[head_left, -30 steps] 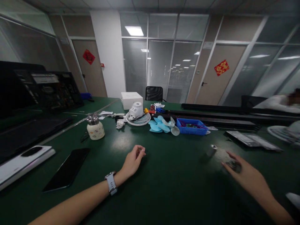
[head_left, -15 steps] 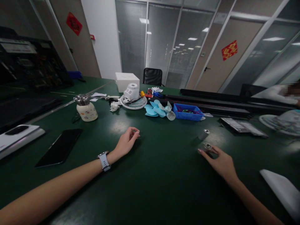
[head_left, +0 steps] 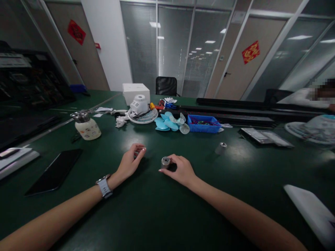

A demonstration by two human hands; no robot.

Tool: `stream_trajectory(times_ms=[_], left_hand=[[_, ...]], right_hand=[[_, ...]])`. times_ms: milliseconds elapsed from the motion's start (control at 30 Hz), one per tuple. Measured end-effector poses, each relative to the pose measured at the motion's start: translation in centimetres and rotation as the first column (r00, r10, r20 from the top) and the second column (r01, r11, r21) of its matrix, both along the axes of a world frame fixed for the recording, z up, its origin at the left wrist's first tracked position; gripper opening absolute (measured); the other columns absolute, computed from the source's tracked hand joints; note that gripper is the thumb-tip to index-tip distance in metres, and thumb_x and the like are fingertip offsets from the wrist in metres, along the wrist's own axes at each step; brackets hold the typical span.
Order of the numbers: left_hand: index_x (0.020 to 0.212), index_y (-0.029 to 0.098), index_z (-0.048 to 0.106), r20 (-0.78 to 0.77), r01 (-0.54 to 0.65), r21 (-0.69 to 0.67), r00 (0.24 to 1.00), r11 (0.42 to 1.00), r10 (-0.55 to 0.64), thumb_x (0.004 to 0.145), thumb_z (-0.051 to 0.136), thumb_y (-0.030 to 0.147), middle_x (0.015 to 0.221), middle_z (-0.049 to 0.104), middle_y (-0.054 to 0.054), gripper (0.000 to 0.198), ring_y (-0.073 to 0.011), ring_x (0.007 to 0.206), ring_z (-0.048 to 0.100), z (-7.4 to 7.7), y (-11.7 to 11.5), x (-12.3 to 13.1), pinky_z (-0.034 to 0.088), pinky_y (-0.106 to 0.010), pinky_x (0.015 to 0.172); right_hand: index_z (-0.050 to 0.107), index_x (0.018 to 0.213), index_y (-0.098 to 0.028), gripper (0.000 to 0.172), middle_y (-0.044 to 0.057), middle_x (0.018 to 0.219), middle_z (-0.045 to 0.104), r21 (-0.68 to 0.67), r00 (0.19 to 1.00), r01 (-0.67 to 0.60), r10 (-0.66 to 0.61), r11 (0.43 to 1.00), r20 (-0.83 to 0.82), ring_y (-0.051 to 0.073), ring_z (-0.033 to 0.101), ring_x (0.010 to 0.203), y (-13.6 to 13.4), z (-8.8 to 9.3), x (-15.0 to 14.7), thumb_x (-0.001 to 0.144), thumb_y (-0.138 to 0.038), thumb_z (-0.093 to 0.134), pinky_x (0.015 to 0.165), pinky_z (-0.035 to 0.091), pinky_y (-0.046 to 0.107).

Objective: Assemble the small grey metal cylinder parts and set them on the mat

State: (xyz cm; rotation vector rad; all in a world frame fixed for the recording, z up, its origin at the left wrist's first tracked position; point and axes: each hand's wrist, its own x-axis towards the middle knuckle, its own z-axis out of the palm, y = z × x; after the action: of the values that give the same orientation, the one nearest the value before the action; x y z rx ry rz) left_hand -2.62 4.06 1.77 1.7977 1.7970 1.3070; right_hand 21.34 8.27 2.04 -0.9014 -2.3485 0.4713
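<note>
My right hand (head_left: 180, 169) rests on the green table (head_left: 162, 216), its fingers closed round a small grey metal cylinder (head_left: 165, 161) that pokes out to the left. My left hand (head_left: 129, 163), a watch on its wrist, lies a little to the left with fingertips pinched on a small metallic part (head_left: 138, 152) I cannot make out. A second metal cylinder (head_left: 221, 147) lies alone on the table to the right, beyond my right hand.
Behind my hands lie a white fan housing (head_left: 141, 111), blue fan blades (head_left: 169, 123) and a blue tray (head_left: 203, 124). A cream jar (head_left: 86, 126) and a black phone (head_left: 53, 170) lie left. A white slab (head_left: 311, 212) lies at the right. Another person sits far right.
My right hand took hold of a metal cylinder at the right and brought it left, close to my left hand. The other cylinder stayed put. The camera tilted down and leftward.
</note>
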Motion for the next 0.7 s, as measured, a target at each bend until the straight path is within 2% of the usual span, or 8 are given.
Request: stream_trajectory(times_ms=[133,300,400,567,700], left_hand=[[0.109,0.019,0.055,0.036,-0.021,0.020,0.999,1.000,0.020,0.091,0.047,0.041,0.103,0.066,-0.007,0.030,-0.0191,0.089,0.064,0.0,0.3,0.2,0.051,-0.034,0.077],[0.113,0.024,0.061,-0.127,0.188,0.133,0.977,0.973,-0.171,0.089,0.054,0.034,0.112,0.065,-0.006,0.027,-0.0205,0.102,0.059,0.8,-0.7,2.5,0.048,-0.038,0.087],[0.102,0.026,0.068,-0.172,0.279,0.159,0.952,0.947,-0.252,0.088,0.057,0.031,0.109,0.066,-0.004,0.019,-0.0209,0.105,0.057,0.9,-0.9,3.6,0.045,-0.040,0.092],[0.089,0.027,0.073,-0.105,0.253,0.141,0.965,0.957,-0.239,0.084,0.062,0.033,0.101,0.068,-0.003,0.013,-0.0204,0.099,0.059,1.2,-0.5,3.9,0.046,-0.039,0.088],[0.087,0.025,0.073,-0.063,0.226,0.197,0.974,0.954,-0.217,0.083,0.064,0.033,0.092,0.070,-0.003,0.013,-0.0202,0.095,0.059,2.0,-0.2,3.7,0.046,-0.038,0.087]], right_hand=[[0.056,0.093,-0.022,0.044,0.003,0.086,0.065,-0.004,1.000,0.021,-0.021,1.000,-0.012,0.019,0.061,0.080,-0.1,-0.2,-1.4,0.071,-0.059,0.068,0.072,0.046,0.032],[0.054,0.088,-0.022,0.044,0.002,0.084,0.064,0.021,0.999,0.032,-0.032,0.999,-0.009,0.018,0.060,0.078,0.1,-0.9,-2.4,0.070,-0.060,0.068,0.070,0.044,0.030],[0.053,0.088,-0.021,0.040,0.002,0.082,0.064,0.042,1.000,0.029,-0.029,0.999,-0.003,0.018,0.060,0.077,0.1,-0.9,-2.4,0.073,-0.056,0.067,0.070,0.044,0.029],[0.053,0.090,-0.022,0.037,0.002,0.082,0.064,0.042,1.000,0.030,-0.030,0.999,0.005,0.018,0.060,0.077,-0.3,-0.6,-2.3,0.074,-0.052,0.068,0.069,0.044,0.029],[0.054,0.091,-0.022,0.038,0.002,0.083,0.063,0.034,0.999,0.043,-0.043,0.999,0.019,0.019,0.060,0.078,-0.4,-0.5,-2.3,0.073,-0.052,0.069,0.070,0.044,0.029]])
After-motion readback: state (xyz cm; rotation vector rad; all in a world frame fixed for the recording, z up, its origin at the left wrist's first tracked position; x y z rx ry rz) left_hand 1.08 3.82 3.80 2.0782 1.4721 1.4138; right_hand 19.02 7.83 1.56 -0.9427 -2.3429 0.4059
